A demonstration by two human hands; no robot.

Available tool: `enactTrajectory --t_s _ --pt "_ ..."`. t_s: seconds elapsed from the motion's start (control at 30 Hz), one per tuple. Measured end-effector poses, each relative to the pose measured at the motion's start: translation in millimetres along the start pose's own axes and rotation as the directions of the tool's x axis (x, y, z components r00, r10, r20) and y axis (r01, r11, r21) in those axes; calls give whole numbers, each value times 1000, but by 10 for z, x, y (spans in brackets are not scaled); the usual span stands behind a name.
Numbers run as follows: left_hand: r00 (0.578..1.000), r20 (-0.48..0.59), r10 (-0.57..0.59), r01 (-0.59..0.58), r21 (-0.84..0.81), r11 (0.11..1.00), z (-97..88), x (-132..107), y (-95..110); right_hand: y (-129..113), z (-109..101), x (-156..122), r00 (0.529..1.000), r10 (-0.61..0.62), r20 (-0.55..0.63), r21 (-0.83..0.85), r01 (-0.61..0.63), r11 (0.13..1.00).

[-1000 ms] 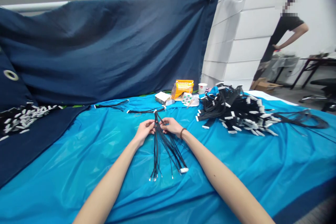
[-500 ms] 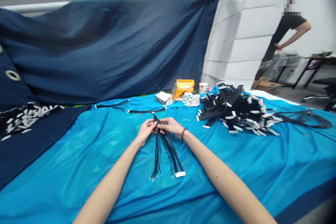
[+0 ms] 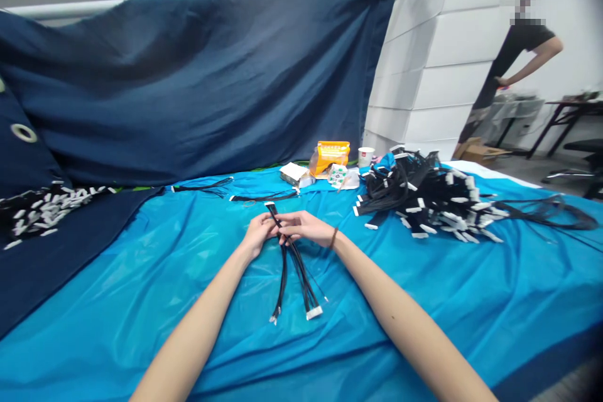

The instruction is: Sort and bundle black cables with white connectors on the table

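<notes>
Both my hands meet on a black wire harness (image 3: 298, 264) above the blue cloth. My left hand (image 3: 258, 233) pinches it from the left, just below its upper white connector. From the right, my right hand (image 3: 305, 228) has its fingers closed around the same wires. Below the hands the harness splits: one bundle ends in loose bare tips at the left, the other runs to a white connector (image 3: 314, 313). A thin wire strays off to the right of it. The exact grip of the fingertips is partly hidden.
A large heap of black harnesses (image 3: 424, 195) lies to the right; another pile (image 3: 51, 210) is at far left. Two harnesses, a small box (image 3: 296, 174), an orange bag (image 3: 332, 158) and a paper cup (image 3: 365, 157) sit at the back. A person (image 3: 522, 56) stands beyond white boxes.
The harness has turned a little in my hands: its top connector shifted left and its lower connector swung left. One thin wire now sticks out to the right.
</notes>
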State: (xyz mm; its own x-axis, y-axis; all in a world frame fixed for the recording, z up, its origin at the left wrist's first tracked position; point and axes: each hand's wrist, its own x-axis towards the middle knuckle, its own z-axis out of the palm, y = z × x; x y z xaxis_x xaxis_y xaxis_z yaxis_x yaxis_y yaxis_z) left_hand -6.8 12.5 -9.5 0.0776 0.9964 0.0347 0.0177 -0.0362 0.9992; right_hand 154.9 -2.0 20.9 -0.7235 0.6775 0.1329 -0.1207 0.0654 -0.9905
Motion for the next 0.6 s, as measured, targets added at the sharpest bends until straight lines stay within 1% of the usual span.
enactTrajectory --t_s 0.03,0.1,0.13,0.17,0.2,0.23,0.27,0.3,0.33,0.37,0.43,0.5,0.53,0.6 --pt "1000 -14 22 -21 61 998 -12 3 1 5 -1 -1 999 9 31 -9 -9 1000" --pt "990 -85 114 -89 252 964 -37 7 13 39 -9 11 997 45 56 -29 -44 999" --pt "974 -137 178 -117 365 924 -50 9 21 66 -15 23 996 67 52 -39 -65 997" --pt "950 -195 243 -129 464 876 -61 9 29 97 -23 36 995 85 45 -48 -83 995" --pt "925 -248 289 -120 532 838 -70 9 35 128 -30 50 994 100 41 -57 -98 994" --pt "909 -287 303 -98 557 824 -75 6 40 157 -37 63 993 109 41 -69 -106 992" --pt "909 -310 280 -75 537 840 -76 3 43 179 -42 73 993 109 43 -80 -106 991" --pt "924 -308 227 -58 475 878 -72 -2 45 193 -45 80 994 103 45 -91 -99 991" --pt "949 -273 158 -45 380 924 -65 -7 47 198 -44 84 995 92 45 -104 -87 991" --pt "973 -212 90 -31 266 963 -54 -11 53 194 -42 85 996 76 41 -118 -71 990" --pt "997 -79 -7 9 25 1000 -30 -19 77 170 -33 81 1000 28 6 -160 -26 987" --pt "997 24 -71 74 -179 981 -12 -24 117 144 -29 82 998 -36 -56 -218 23 976" --pt "993 60 -99 111 -251 962 -6 -28 139 136 -32 87 993 -67 -94 -243 42 969" --pt "987 96 -127 151 -313 938 0 -40 178 135 -52 105 976 -112 -187 -271 58 961"
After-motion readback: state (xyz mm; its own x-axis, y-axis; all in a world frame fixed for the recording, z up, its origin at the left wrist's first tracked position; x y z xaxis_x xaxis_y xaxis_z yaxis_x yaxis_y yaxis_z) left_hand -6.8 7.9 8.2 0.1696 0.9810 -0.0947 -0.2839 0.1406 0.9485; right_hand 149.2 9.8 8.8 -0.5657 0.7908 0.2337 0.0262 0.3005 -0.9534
